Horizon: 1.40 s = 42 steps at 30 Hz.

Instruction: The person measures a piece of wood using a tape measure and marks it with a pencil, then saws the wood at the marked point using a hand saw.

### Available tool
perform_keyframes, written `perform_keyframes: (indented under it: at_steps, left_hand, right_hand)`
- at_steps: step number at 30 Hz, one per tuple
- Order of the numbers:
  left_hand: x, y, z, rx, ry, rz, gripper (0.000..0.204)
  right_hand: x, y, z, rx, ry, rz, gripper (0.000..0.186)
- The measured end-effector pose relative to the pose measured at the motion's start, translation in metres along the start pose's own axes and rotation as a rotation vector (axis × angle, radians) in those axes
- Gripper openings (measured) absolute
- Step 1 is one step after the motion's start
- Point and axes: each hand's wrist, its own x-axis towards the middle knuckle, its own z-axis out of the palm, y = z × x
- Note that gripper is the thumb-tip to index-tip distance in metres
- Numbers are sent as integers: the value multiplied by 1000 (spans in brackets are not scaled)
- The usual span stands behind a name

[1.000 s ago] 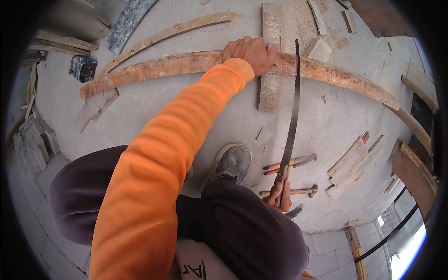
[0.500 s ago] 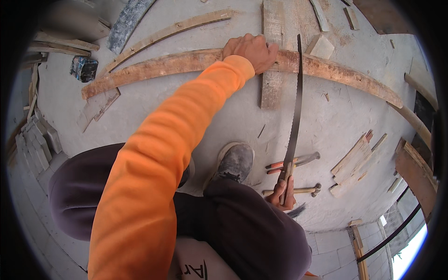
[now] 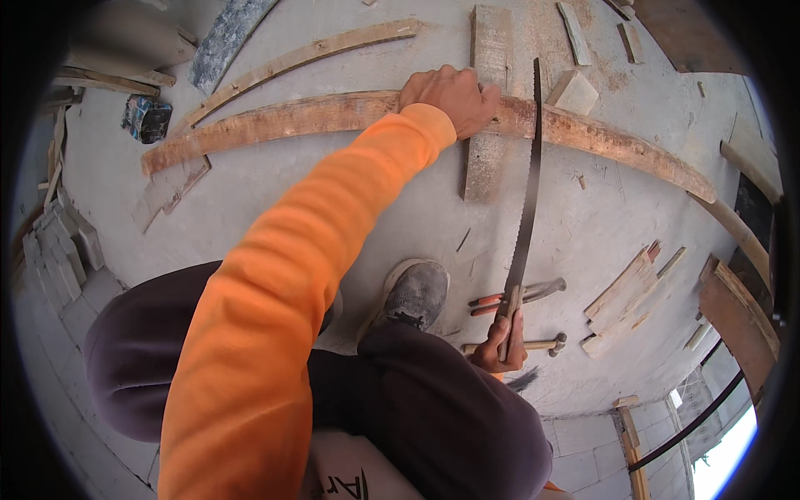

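Note:
My left hand point(image 3: 451, 98), at the end of an orange sleeve, is closed over the top of a long wooden board point(image 3: 296, 117) that looks curved in this view. The board lies across a shorter plank point(image 3: 489, 171). Lower right, my right hand point(image 3: 502, 343) grips the wooden handle of a handsaw point(image 3: 526, 212). The saw's long dark blade points away from me and crosses the board to the right of my left hand, its toothed edge facing left. Whether the teeth have cut into the wood cannot be made out.
Near my right hand lie orange-handled pliers point(image 3: 533, 293) and a hammer point(image 3: 546, 344). My shoe point(image 3: 414, 293) stands on the concrete floor. Wood scraps point(image 3: 637, 287) lie to the right, a narrow strip point(image 3: 308, 57) beyond the board, a dark box point(image 3: 147, 118) far left and stacked tiles point(image 3: 62, 250) left.
The saw and my right hand have shifted very slightly; the blade still lies across the board. My left hand keeps its place on the wood. The whole view has moved a little.

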Motion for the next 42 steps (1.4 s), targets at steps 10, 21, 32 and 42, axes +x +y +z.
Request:
perform_keyframes:
  at_steps: [10, 21, 32, 42]
  left_hand:
    - [0, -13, 4, 67, 10, -73, 57]
    - [4, 2, 6, 0, 63, -28, 57]
    - [1, 1, -2, 17, -53, -53, 57]
    - [4, -6, 6, 28, 158, -6, 58]
  right_hand:
    - [138, -38, 94, 145, -34, 14, 30]
    - [185, -46, 114, 194, 93, -86, 29]
    - [20, -17, 14, 121, -17, 111, 36]
    - [184, -44, 124, 352, 123, -164, 29]
